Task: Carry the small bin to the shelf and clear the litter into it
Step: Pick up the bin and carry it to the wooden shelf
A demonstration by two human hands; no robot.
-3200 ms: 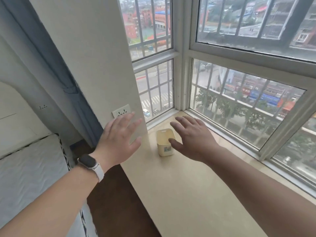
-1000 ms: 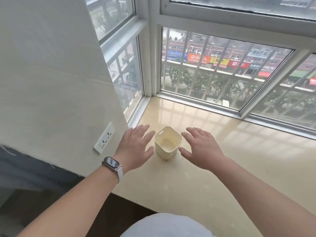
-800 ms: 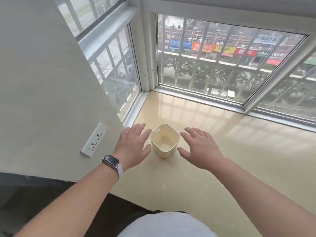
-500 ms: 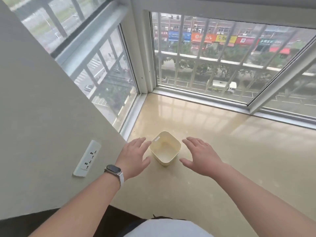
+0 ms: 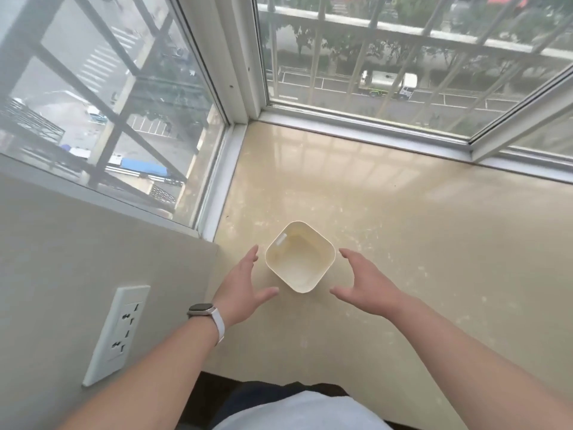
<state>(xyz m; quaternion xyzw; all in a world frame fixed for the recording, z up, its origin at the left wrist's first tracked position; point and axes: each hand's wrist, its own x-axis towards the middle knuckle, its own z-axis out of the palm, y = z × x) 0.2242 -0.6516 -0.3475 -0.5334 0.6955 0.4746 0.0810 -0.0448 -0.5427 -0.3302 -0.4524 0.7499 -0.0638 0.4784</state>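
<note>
A small cream square bin [image 5: 300, 257] stands upright and empty on the beige window sill [image 5: 418, 243], seen from straight above. My left hand [image 5: 243, 285], with a watch on its wrist, hovers just left of the bin with fingers spread, a narrow gap from its wall. My right hand [image 5: 364, 282] hovers just right of it, fingers also apart. Neither hand touches the bin. No litter and no shelf are in view.
Window frames [image 5: 238, 88] with outside bars close off the sill at the left and far sides. A wall with a white power socket [image 5: 116, 332] stands at the left, close to my left forearm. The sill's near edge [image 5: 263, 378] lies just below my arms.
My head has tilted down and moved closer, so the bin now shows from directly above. Both hands have turned inward to flank the bin, still apart from it.
</note>
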